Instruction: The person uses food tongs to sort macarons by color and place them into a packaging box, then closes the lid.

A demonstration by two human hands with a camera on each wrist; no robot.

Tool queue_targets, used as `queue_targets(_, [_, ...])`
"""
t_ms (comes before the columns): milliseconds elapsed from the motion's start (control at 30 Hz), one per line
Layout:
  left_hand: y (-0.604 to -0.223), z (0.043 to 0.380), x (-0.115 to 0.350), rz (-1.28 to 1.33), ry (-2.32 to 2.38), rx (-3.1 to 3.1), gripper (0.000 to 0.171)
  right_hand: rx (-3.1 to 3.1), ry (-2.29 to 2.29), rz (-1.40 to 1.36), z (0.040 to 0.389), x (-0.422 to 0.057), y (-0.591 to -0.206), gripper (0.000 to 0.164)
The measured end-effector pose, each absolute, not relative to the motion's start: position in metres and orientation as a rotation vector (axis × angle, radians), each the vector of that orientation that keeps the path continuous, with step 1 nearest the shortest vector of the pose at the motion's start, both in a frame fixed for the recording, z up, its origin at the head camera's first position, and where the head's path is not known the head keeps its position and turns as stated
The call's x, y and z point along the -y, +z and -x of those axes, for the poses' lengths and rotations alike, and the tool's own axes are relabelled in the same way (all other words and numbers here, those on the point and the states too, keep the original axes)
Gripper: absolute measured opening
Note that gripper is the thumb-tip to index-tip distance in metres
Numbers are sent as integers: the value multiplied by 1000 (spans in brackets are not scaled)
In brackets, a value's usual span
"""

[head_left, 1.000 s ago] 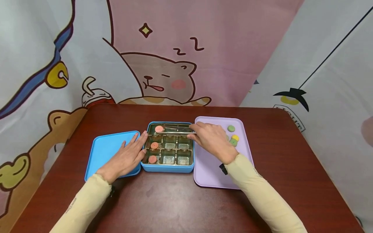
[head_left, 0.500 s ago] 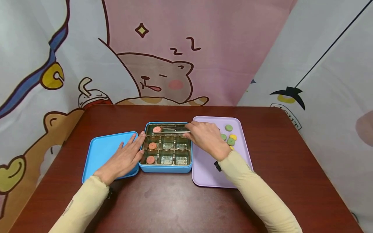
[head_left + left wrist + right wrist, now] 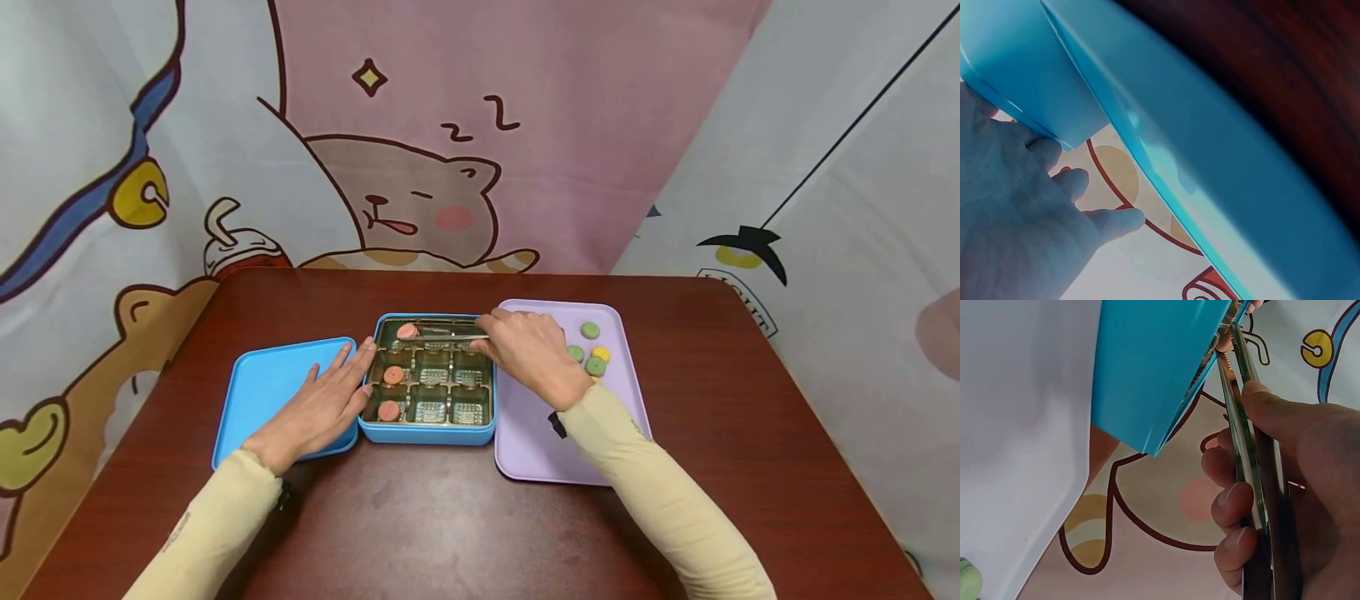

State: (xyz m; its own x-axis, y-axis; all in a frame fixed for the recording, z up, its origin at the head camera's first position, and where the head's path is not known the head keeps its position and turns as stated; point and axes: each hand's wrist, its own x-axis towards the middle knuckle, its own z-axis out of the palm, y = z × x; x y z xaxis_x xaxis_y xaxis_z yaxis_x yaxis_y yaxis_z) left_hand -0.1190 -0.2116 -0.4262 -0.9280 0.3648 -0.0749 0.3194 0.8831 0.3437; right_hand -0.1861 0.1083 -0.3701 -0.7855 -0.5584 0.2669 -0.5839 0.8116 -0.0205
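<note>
Metal tongs (image 3: 450, 337) are held in the right hand (image 3: 528, 354), its grip curled round them, their tips at a pink disc (image 3: 407, 332) in the far-left compartment of a blue box (image 3: 427, 435). The disc's placing appears to be in hand; a careful parting of the tips would seem called for, with little room left by the compartment walls. The left hand (image 3: 322, 408), straight-fingered and holding nothing, is laid across a blue lid (image 3: 258, 392) at the box's edge. Green discs (image 3: 590, 331) on a lilac tray (image 3: 525, 450) are partly screened by the right arm.
</note>
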Motion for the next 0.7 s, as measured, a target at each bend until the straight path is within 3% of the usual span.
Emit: queue_targets(700, [-427, 119, 212, -522, 499, -2907, 65, 2812, 105, -863, 188, -94, -368, 34])
